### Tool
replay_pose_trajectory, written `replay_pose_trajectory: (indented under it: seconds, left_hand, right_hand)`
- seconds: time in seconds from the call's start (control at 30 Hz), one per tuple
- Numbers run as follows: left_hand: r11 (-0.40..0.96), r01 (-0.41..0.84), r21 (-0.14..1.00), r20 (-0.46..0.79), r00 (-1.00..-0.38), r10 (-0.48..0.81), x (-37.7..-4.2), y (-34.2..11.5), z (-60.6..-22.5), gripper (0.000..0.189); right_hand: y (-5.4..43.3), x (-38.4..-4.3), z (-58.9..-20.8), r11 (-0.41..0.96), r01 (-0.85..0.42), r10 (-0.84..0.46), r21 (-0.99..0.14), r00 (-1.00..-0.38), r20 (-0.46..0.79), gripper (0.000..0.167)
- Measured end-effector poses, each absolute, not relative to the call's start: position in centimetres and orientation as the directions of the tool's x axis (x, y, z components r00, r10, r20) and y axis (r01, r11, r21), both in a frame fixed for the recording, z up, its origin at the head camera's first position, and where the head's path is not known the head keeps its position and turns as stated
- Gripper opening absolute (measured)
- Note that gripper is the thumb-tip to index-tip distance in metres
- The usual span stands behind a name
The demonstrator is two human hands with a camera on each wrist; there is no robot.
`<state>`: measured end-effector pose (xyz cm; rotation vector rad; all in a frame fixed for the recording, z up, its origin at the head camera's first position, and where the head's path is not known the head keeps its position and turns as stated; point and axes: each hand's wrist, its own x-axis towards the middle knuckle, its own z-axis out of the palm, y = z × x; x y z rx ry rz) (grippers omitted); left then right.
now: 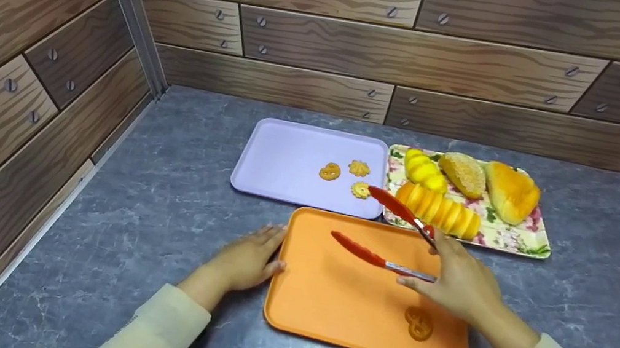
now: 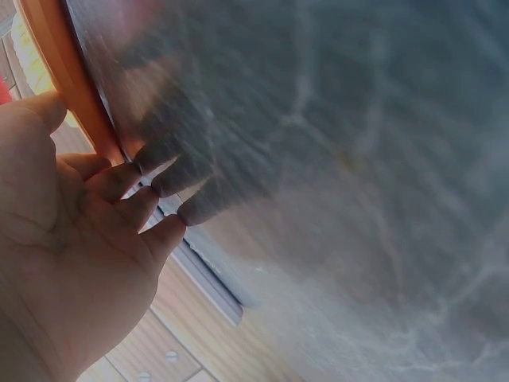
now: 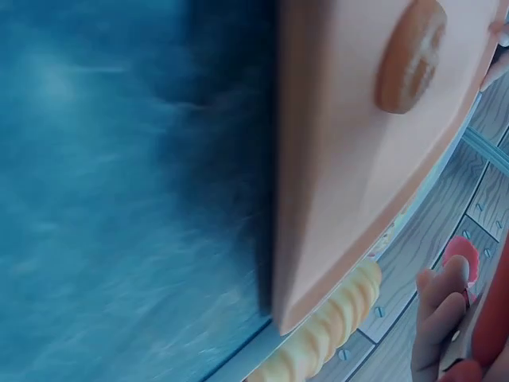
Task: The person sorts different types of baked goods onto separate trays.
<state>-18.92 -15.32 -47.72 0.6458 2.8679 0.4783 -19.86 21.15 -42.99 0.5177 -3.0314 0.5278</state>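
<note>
My right hand (image 1: pixel 464 279) holds a pair of tongs (image 1: pixel 357 248) with red tips and metal arms. The arms are spread apart over the orange tray (image 1: pixel 326 307), with nothing between the tips. One red tip overlaps the edge of a round cookie (image 1: pixel 359 190) on the purple tray in the head view. A pretzel (image 1: pixel 419 324) lies at the orange tray's lower right, below the right hand; the right wrist view also shows this pretzel (image 3: pixel 412 56). At the orange tray's left edge rests my left hand (image 1: pixel 250 257), thumb at the rim and fingers extended alongside.
Behind the orange tray lies a purple tray (image 1: pixel 281 160) with another pretzel (image 1: pixel 330 171) and a flower-shaped cookie (image 1: pixel 359 168). To its right, a floral tray (image 1: pixel 514 240) bears several breads (image 1: pixel 438 210). Wood-patterned walls (image 1: pixel 318 44) enclose the grey tabletop (image 1: pixel 178 178) at back and sides.
</note>
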Motion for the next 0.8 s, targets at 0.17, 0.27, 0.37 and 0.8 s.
replay_pose_trajectory:
  seconds: [0.17,0.27,0.37,0.8]
  left_hand:
    - [0.861,0.375,0.343,-0.107,-0.895,0.433,-19.0,-15.3,-47.8,0.066]
    - [0.863,0.372,0.341,-0.112,-0.896,0.431,-19.0,-15.3,-47.7,0.066]
    - [0.865,0.372,0.337,-0.116,-0.895,0.43,-19.0,-15.3,-47.6,0.066]
    - [0.855,0.393,0.338,-0.085,-0.892,0.444,-18.9,-15.4,-47.8,0.065]
  right_hand:
    - [22.8,-18.9,-43.1,0.882,-0.355,-0.347,-0.311,-0.934,0.085,0.112]
    - [24.0,-18.5,-43.2,0.877,-0.379,-0.373,-0.295,-0.925,0.077,0.113]
    - [25.3,-18.0,-43.3,0.868,-0.401,-0.398,-0.292,-0.914,0.073,0.111]
    - [29.1,-16.6,-44.2,0.795,-0.544,-0.543,-0.269,-0.835,0.086,0.102]
